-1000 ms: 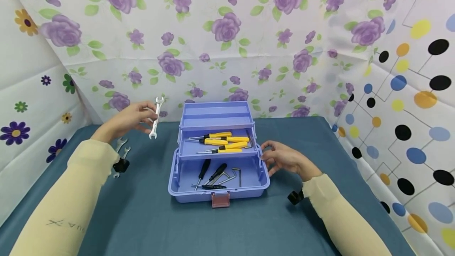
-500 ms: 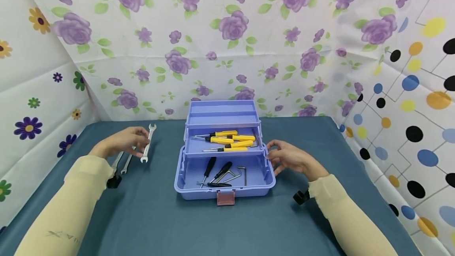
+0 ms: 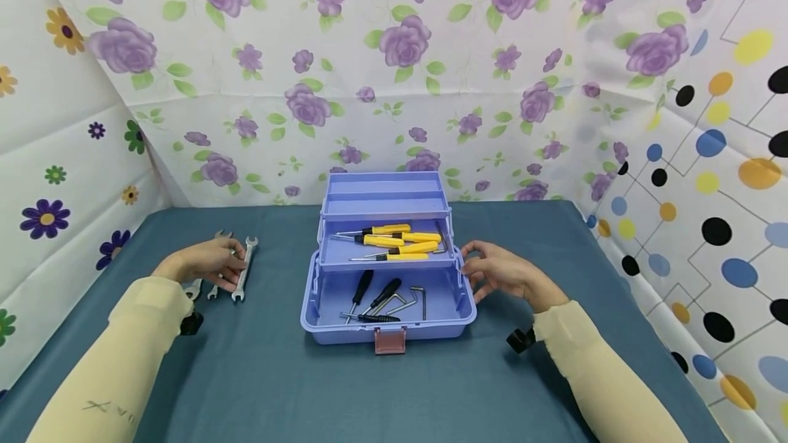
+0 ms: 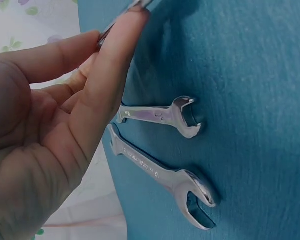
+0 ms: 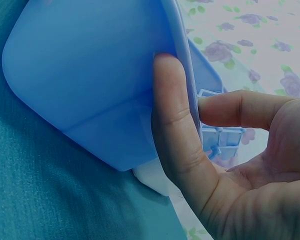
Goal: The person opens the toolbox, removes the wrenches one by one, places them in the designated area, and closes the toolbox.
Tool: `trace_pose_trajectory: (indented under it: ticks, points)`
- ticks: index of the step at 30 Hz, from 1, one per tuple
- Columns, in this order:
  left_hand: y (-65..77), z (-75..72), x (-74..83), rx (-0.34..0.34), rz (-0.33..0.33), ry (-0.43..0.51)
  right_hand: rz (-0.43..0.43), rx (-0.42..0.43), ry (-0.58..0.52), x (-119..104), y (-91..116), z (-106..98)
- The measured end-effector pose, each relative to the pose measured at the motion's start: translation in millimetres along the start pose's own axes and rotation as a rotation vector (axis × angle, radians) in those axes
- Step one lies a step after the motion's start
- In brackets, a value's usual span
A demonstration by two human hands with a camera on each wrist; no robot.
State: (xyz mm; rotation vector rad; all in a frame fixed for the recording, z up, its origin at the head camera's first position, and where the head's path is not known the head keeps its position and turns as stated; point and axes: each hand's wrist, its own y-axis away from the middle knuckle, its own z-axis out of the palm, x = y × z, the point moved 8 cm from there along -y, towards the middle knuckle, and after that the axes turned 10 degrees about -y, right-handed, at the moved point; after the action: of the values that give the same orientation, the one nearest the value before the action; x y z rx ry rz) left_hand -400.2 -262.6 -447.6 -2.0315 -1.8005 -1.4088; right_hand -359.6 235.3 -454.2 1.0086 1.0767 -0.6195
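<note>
In the head view my left hand (image 3: 206,262) pinches a silver open-end wrench (image 3: 245,271) between thumb and fingers, close over the cloth at the left. Two more wrenches lie beside it, partly hidden by the hand; the left wrist view shows a smaller wrench (image 4: 152,114) and a larger wrench (image 4: 155,172) flat on the cloth. My right hand (image 3: 501,273) grips the right rim of an open blue toolbox (image 3: 345,336), thumb and finger on either side of the edge in the right wrist view.
In the toolbox's raised tray lie several yellow-handled screwdrivers (image 3: 418,248). Its bottom holds black-handled screwdrivers (image 3: 364,286) and hex keys (image 3: 423,303). A pink latch (image 3: 390,341) hangs at the front. Floral cloth (image 3: 369,53) stands behind the table.
My left hand has brought the wrench down and to the left, beside the other two wrenches. The right hand has stayed at the toolbox rim.
</note>
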Motion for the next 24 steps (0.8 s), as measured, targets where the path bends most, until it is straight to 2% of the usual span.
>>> trace_pose_trajectory:
  ticks: [12, 24]
  points:
    - [-2.2, 0.5, -2.3, -0.01, -0.04, -0.001, 0.011, 0.0, -0.007, 0.0, 0.0, 0.4]
    - [-4.1, 0.8, -2.3, -0.036, -0.038, 0.005, 0.01, 0.0, -0.009, -1.6, 1.1, 1.1]
